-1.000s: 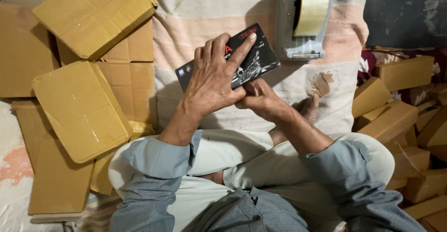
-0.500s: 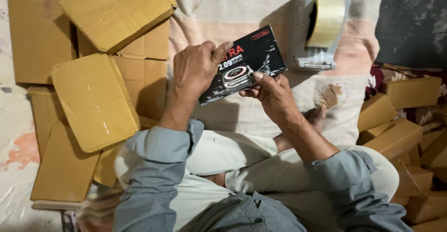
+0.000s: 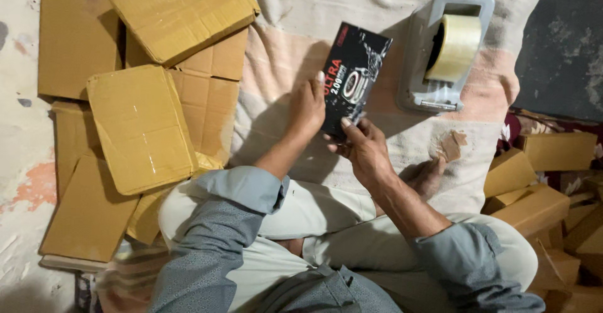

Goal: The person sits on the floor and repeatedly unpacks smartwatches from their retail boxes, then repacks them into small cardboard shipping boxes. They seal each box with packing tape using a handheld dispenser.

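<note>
Black flat packet (image 3: 353, 79) with printed artwork stands tilted above the striped cloth (image 3: 282, 55), near its middle, held between both hands. Left hand (image 3: 308, 107) clasps its left edge, grip closed on the packet, thumb on the front. Right hand (image 3: 363, 150) pinches the lower corner, grip also closed on it. Just right of the packet sits a grey tape dispenser (image 3: 419, 68) with a pale roll. Flattened cardboard boxes (image 3: 141, 124) lie stacked along the cloth's left edge; smaller cartons (image 3: 534, 206) crowd its right edge.
</note>
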